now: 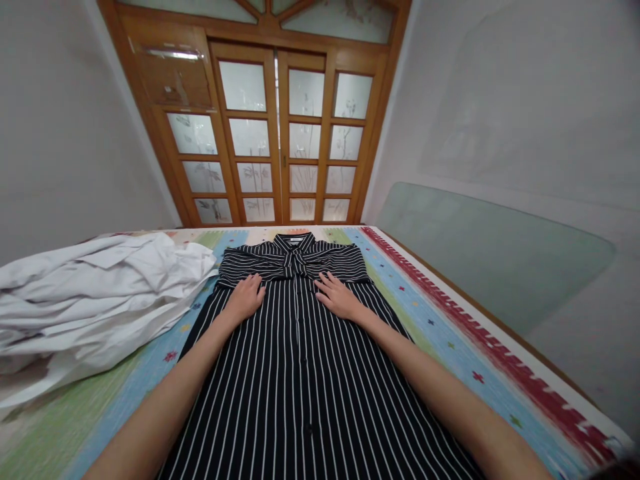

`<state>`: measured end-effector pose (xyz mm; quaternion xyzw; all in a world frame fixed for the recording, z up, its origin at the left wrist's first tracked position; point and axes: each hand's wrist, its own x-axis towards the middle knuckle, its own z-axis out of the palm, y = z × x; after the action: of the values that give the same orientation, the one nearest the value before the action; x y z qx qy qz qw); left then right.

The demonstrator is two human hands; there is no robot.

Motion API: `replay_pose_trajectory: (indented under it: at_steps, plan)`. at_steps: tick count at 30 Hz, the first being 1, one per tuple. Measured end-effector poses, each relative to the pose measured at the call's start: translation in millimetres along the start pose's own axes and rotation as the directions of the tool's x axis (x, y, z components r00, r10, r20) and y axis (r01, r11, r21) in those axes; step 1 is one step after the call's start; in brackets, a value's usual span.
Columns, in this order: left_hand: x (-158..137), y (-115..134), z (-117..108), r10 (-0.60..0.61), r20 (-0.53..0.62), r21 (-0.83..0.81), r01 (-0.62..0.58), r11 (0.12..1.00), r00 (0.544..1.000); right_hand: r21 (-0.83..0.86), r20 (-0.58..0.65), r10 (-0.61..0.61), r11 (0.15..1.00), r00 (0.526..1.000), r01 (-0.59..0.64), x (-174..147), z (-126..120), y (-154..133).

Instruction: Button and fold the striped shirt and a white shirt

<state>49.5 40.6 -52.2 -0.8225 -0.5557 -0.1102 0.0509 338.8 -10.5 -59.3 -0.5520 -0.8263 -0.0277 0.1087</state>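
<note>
A black shirt with white stripes (280, 373) lies spread front up, its collar (294, 240) at the far end and a row of buttons down the middle. Its sleeves are folded inward across the chest and meet near the centre. My left hand (246, 298) rests flat on the left side of the shirt, at the lower edge of the folded sleeve. On the right side my right hand (337, 297) lies in much the same way, fingers stretched out. Neither hand grips the cloth. The hem runs out of view at the bottom.
A crumpled heap of white cloth (100, 287) lies left of the shirt. Underneath is a bed or table cover with coloured stripes and small stars (430, 320). A pale green panel (490, 247) leans along the right wall. Wooden glazed doors (275, 133) stand beyond the far edge.
</note>
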Motion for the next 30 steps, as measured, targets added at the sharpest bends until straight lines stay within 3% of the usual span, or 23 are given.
replay_pose_trajectory:
  at_steps: [5, 11, 17, 25, 28, 30]
  plan:
    - [-50.9, -16.5, -1.1, 0.117, 0.121, -0.012, -0.117, 0.993, 0.986, 0.068, 0.089, -0.029, 0.997, 0.996, 0.023, -61.6, -13.0, -0.3]
    - [-121.1, -36.9, -17.6, 0.206, 0.104, -0.052, -0.202, 0.978, 0.973, 0.078, 0.093, 0.063, 0.994, 0.994, -0.071, -126.1, -25.5, 6.8]
    - [-175.8, -46.8, -23.9, 0.234, 0.036, -0.111, -0.229, 0.967, 0.972, 0.154, 0.129, -0.054, 0.987, 0.990, 0.034, -180.2, -42.0, -6.0]
    - [-216.5, -42.8, -37.8, 0.227, 0.040, -0.182, -0.216, 0.959, 0.973, 0.353, 0.244, -0.234, 0.925, 0.941, 0.139, -224.8, -76.8, -48.4]
    - [-222.8, -43.8, -33.6, 0.210, 0.029, -0.187, -0.201, 0.962, 0.977, 0.404, 0.271, -0.271, 0.903, 0.923, 0.147, -232.7, -80.5, -57.4]
    - [-223.9, -45.5, -28.4, 0.133, -0.027, -0.208, -0.136, 0.969, 0.991, 0.384, 0.279, -0.241, 0.915, 0.930, 0.122, -234.4, -75.3, -55.7]
